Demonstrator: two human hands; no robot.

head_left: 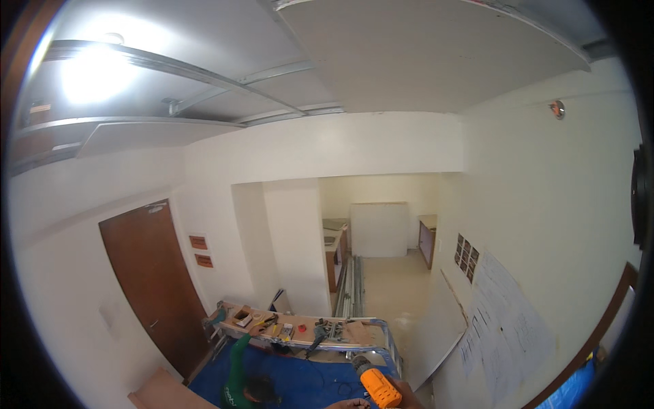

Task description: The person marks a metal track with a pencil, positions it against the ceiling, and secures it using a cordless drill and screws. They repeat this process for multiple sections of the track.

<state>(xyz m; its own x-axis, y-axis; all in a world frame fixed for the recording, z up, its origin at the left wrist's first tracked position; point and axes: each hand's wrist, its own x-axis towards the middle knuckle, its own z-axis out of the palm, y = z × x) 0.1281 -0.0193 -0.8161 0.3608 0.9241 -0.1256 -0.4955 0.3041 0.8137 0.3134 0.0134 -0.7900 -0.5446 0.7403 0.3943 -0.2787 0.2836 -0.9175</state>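
Note:
At the lower edge, my right hand (410, 397) is closed round an orange cordless drill (380, 388), its dark chuck end tilted up and to the left. Just left of the drill, part of my left hand (349, 404) shows at the rim with its fingers drawn together. Whatever those fingers hold is too small or hidden to name. Beyond the drill stands a long work platform (359, 332) on metal legs, with several hand tools, a small box (242, 317) and a red item (302, 328) on it.
A co-worker in a green top (235, 371) reaches onto the platform from below left. Overhead are metal ceiling channels (204, 78) and a mounted board (436, 54). A loose board (436, 334) leans on the right wall. Metal profiles (351, 286) lie beyond the platform; blue sheeting (306, 375) covers the floor.

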